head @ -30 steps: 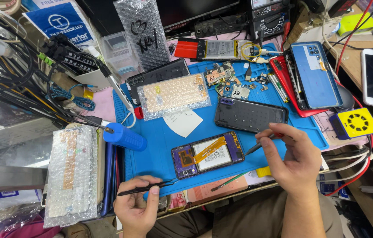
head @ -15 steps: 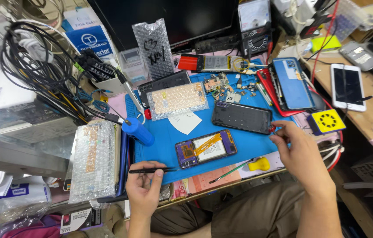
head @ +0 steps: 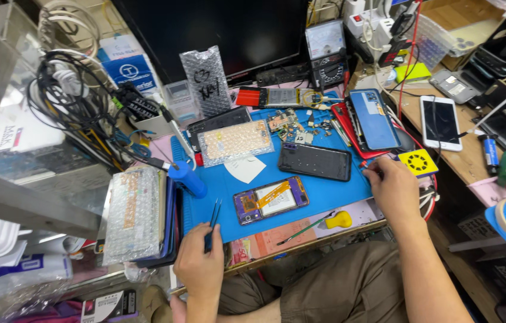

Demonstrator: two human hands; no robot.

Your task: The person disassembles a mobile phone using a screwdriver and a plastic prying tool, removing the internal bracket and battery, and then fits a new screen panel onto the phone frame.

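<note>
An opened phone with a purple frame (head: 271,200) lies inside-up on the blue work mat (head: 330,192). My left hand (head: 199,266) rests at the mat's near left corner, shut on thin dark tweezers (head: 212,218) that point away from me, left of the phone. My right hand (head: 393,190) sits at the mat's right edge, fingers curled near a yellow square pad (head: 418,161); whether it holds anything is hidden. A black phone back (head: 315,161) lies beyond the opened phone.
A yellow-handled screwdriver (head: 341,220) lies at the mat's front edge and a blue cylinder (head: 188,178) on its left. Bubble-wrapped parts (head: 235,142), small loose components (head: 292,122) and a blue phone (head: 373,118) sit farther back. Tangled cables (head: 73,101) are left, a white phone (head: 440,121) right.
My left hand turned the tweezers from lying sideways to pointing away. My right hand moved from beside the opened phone to the mat's right edge.
</note>
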